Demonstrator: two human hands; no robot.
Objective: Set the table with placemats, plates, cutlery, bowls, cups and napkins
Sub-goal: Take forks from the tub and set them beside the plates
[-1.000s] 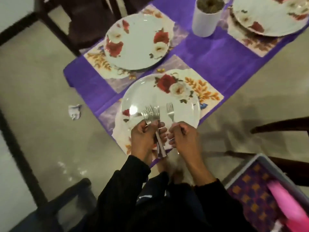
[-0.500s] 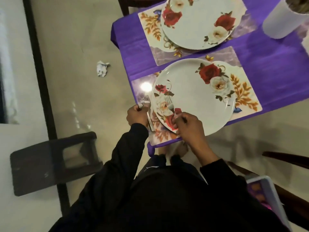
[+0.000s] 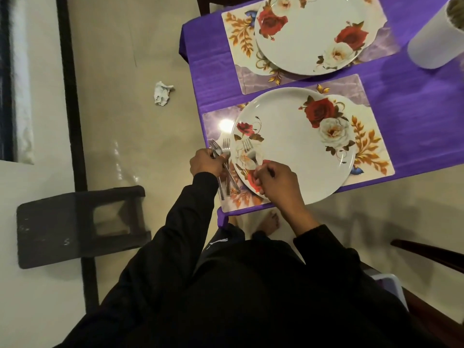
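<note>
A white plate with roses [image 3: 293, 146] lies on a floral placemat [image 3: 371, 146] at the near corner of the purple-covered table [image 3: 414, 101]. My left hand [image 3: 204, 163] grips a bundle of forks [image 3: 221, 156] over the placemat's left end, beside the plate. Over the plate's near left rim, my right hand [image 3: 273, 179] pinches a single fork [image 3: 248, 148], its tines pointing away from me. Behind, a second rose plate [image 3: 313, 33] rests on its own placemat [image 3: 238, 38].
A white cylindrical pot [image 3: 437, 41] stands at the right back of the table. A crumpled paper [image 3: 162, 92] lies on the floor to the left. A dark stool [image 3: 75, 227] stands at my left, and a chair arm [image 3: 431, 254] juts in at the right.
The view swung left and down. My left hand carried the fork bundle off the plate to the placemat's left end. The right hand keeps its single fork over the plate's rim.
</note>
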